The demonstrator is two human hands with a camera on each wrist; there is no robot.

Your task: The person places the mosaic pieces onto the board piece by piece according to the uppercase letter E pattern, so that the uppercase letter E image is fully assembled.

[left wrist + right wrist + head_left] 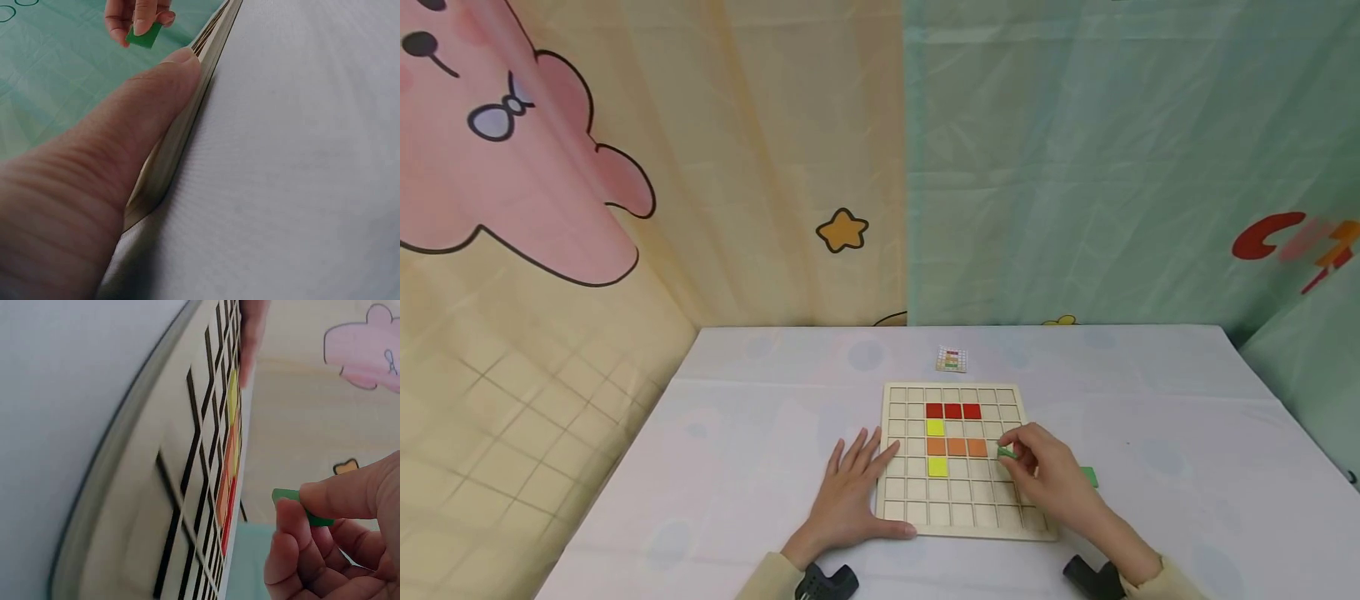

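A pale wooden grid board (964,514) lies on the table with rows of square cells. Three red tiles (952,411) sit in an upper row, three orange tiles (957,447) lower down, and a yellow tile (937,467) under the leftmost orange one; another yellow tile (935,427) lies between the rows. My left hand (848,498) rests at the board's left side, fingers spread, thumb along the near edge. Above the board's right part, my right hand (1051,473) pinches a small green tile (286,495) between thumb and fingers. In the left wrist view the green tile (143,36) shows its flat face.
Behind the board lies a small card (952,359) printed with a coloured grid pattern. More green (1089,477) shows on the table just beyond my right wrist. The white-covered table (760,400) meets printed curtains (1045,167) at its back edge.
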